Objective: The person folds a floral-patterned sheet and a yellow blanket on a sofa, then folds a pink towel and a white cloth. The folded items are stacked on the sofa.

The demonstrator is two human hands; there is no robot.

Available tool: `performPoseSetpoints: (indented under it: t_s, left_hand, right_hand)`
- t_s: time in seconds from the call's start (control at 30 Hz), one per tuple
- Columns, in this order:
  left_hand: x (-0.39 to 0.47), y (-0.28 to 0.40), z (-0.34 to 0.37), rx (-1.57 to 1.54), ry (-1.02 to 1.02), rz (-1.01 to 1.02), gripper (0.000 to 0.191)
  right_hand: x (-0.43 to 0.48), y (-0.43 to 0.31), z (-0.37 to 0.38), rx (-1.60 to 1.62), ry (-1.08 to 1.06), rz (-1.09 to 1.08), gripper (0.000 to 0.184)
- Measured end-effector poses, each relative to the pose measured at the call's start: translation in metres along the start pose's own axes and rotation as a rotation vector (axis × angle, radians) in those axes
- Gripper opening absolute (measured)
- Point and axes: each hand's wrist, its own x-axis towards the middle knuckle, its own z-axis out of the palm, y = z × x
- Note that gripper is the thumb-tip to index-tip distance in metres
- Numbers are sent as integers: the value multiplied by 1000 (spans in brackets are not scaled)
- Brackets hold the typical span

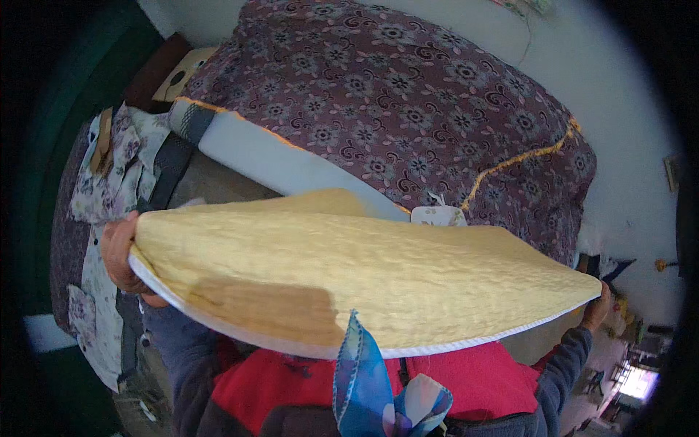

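Note:
A pale yellow cloth with a white border along its near edge is stretched across in front of my chest. My left hand grips one end of it, with the fingers wrapped over the edge. The opposite end is held in my right hand, which the cloth partly hides. Between the two hands the cloth sags and billows. A darker tan patch, perhaps a shadow, lies across its near left part. A blue patterned scarf hangs from my neck in front of the cloth's near edge.
Beyond the cloth is a large piece of furniture under a purple floral cover with orange trim. A white floral piece sits at its near edge. To the left, a seat bears floral cloths and a brown strip.

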Motion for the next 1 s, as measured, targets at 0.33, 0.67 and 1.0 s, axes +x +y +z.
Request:
performPoseSetpoints:
  t_s: [0.33,0.67,1.0]
  left_hand:
    - [18,-72,80,220,-350,-102,23]
    - [66,-150,294,575,-846,-391,22]
    - [-10,-411,558,105,-962,-704,28]
  right_hand:
    - [25,20,-71,34,271,81,43]
    - [247,15,202,288,-38,189,27]
    - [348,-179,410,37,58,-187,28]
